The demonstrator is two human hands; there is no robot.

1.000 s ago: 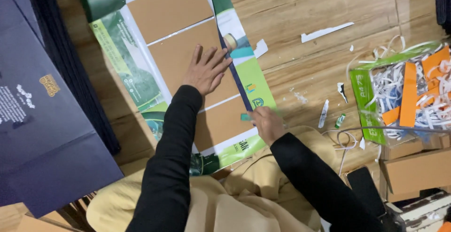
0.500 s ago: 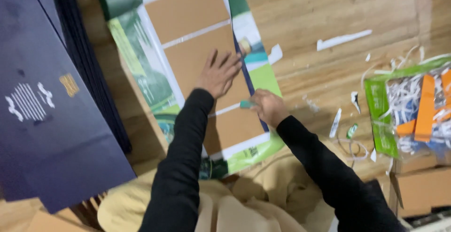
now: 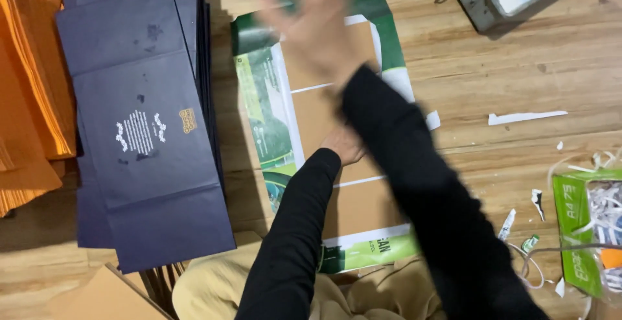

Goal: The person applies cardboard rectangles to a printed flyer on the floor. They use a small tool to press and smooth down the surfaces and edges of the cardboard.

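right hand now lifted, blurred, fingers spread, empty | left hand flat on green-edged cardboard sheet | long axis runs away from person

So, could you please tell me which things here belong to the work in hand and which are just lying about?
In hand:
green printed sheet with brown panels
left hand pressing it
right hand, blurred, above it

Lying about:
navy paper bags
orange sheets
white paper strip
green box of scraps
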